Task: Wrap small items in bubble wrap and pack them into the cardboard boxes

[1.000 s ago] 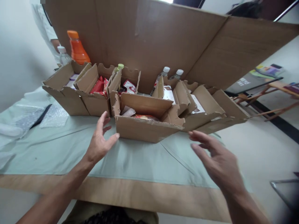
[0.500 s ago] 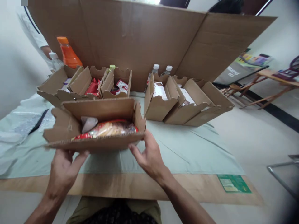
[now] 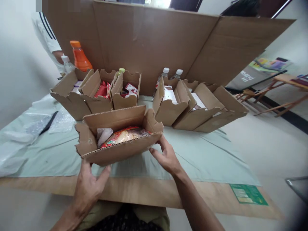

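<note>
An open-topped cardboard box (image 3: 122, 150) is held up between my two hands, tilted a little with its right end higher. Inside it lie a shiny red-and-clear food packet (image 3: 128, 134) and a whitish wrapped piece (image 3: 104, 135). My left hand (image 3: 90, 183) grips the lower left corner, thumb along the near side and fingers partly hidden underneath. At the right end my right hand (image 3: 166, 155) closes on the lower corner, its fingertips behind the cardboard. Whether the box's underside touches the cloth (image 3: 192, 154) is hard to tell.
Behind stand similar cardboard boxes (image 3: 170, 110) in two groups, holding packets. An orange bottle (image 3: 81, 57) and several clear bottles (image 3: 178, 74) stand farther back, before a tall cardboard panel (image 3: 154, 45). Bubble wrap (image 3: 61, 120) lies left; a green card (image 3: 249, 194) sits front right. A person's arm (image 3: 57, 54) shows far left.
The box and both my hands have shifted right and slightly toward me, and the box now slants with its left end lower. The whole view has also moved a little.
</note>
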`<state>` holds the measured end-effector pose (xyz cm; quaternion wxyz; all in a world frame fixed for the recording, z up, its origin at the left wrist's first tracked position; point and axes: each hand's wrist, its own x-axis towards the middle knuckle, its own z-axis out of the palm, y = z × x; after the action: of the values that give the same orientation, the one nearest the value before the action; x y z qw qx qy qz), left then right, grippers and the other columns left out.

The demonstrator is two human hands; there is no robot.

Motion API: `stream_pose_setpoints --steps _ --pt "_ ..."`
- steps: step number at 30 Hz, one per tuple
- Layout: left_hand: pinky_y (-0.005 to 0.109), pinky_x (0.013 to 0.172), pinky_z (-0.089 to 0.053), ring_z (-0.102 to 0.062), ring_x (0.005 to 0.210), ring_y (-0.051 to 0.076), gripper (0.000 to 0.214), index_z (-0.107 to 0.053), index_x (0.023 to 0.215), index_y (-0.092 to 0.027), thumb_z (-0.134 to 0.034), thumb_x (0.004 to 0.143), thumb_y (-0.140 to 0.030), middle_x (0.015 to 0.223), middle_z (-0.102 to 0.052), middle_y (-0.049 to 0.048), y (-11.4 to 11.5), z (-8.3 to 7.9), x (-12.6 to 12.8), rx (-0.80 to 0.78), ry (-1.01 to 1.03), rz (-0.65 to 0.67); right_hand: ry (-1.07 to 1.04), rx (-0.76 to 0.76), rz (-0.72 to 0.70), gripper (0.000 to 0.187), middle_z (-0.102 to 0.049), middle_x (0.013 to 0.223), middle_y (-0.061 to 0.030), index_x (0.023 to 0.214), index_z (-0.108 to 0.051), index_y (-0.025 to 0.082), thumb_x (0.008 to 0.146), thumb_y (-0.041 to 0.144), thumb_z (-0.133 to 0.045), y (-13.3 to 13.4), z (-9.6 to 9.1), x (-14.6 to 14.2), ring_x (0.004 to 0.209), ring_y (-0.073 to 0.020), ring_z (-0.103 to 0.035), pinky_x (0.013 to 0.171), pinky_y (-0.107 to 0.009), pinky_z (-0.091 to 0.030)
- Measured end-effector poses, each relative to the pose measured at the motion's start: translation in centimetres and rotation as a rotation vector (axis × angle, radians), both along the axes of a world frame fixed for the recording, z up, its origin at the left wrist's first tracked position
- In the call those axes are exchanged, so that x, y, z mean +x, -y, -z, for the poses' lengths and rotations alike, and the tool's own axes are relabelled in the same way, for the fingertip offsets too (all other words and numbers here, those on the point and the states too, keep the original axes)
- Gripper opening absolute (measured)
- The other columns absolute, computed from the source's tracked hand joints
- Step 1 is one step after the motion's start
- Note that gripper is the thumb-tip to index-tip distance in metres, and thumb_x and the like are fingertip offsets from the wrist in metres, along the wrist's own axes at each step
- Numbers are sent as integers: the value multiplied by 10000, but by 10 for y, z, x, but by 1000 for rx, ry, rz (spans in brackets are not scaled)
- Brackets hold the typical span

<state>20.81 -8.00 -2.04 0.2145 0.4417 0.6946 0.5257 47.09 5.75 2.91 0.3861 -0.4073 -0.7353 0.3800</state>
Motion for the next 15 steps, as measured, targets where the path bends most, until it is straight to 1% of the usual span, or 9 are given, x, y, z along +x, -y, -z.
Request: stream_pose_setpoints --steps 1,2,3,5,7,8,10,13,15 --pt "567 1244 -389 -576 1368 325 651 -500 1441 -229 -764 877 -419 1354 -626 134 3 4 -3 -10 11 -15 -17 -33 -67 490 -741 1305 -97 1332 -663 244 846 297 -626 -14 -2 3 1107 -281 -712 954 -473 -606" --pt "574 1238 -395 -587 1349 324 656 -498 1441 -239 -767 872 -424 1345 -623 128 5 8 -3 -22 24 -28 -31 -55 -100 491 -727 1345 -87 1350 -664 256 864 300 -612 -28 -5 7 1159 -276 -701 990 -478 -594" --pt "587 1234 -397 -596 1332 326 666 -491 1446 -246 -767 868 -428 1347 -615 127 7 10 -3 -38 38 -38 -41 -66 -97 483 -712 1380 -78 1365 -665 269 888 308 -600 -41 -9 12 1219 -272 -683 1037 -487 -573" --pt "616 1222 -396 -603 1309 332 684 -465 1468 -257 -755 872 -426 1384 -587 132 8 13 1 -74 59 -47 -64 -62 -35 482 -683 1437 -69 1397 -655 286 922 332 -591 -65 -16 17 1323 -266 -634 1132 -512 -512" --pt "631 1209 -402 -599 1303 332 685 -440 1486 -270 -733 884 -416 1415 -565 131 7 12 6 -89 66 -38 -83 -73 -28 532 -661 1470 -79 1444 -621 284 921 382 -620 -87 -17 12 1374 -270 -604 1190 -530 -459" --pt "635 1207 -401 -593 1309 331 679 -430 1493 -277 -722 894 -411 1422 -561 129 6 10 7 -92 68 -28 -86 -92 -53 594 -643 1493 -93 1477 -592 277 906 430 -649 -98 -15 6 1392 -279 -593 1204 -534 -446" --pt "640 1201 -404 -582 1325 333 665 -423 1497 -288 -705 908 -410 1422 -562 127 4 9 9 -91 80 -12 -91 -141 -85 796 -583 1555 -132 1551 -511 256 849 577 -704 -117 -8 -9 1429 -310 -563 1213 -548 -436" --pt "626 1185 -435 -600 1306 334 616 -462 1467 -284 -692 914 -429 1388 -587 124 4 13 10 -113 98 -50 -147 -201 -1 1151 -439 1658 -196 1650 -339 227 726 806 -708 -134 7 -23 1466 -361 -523 1218 -589 -418" --pt "609 1191 -438 -623 1276 333 579 -509 1420 -263 -698 904 -445 1350 -612 124 5 20 9 -119 85 -83 -180 -212 66 1278 -342 1706 -217 1682 -235 226 678 870 -695 -137 14 -25 1485 -373 -498 1224 -605 -400"
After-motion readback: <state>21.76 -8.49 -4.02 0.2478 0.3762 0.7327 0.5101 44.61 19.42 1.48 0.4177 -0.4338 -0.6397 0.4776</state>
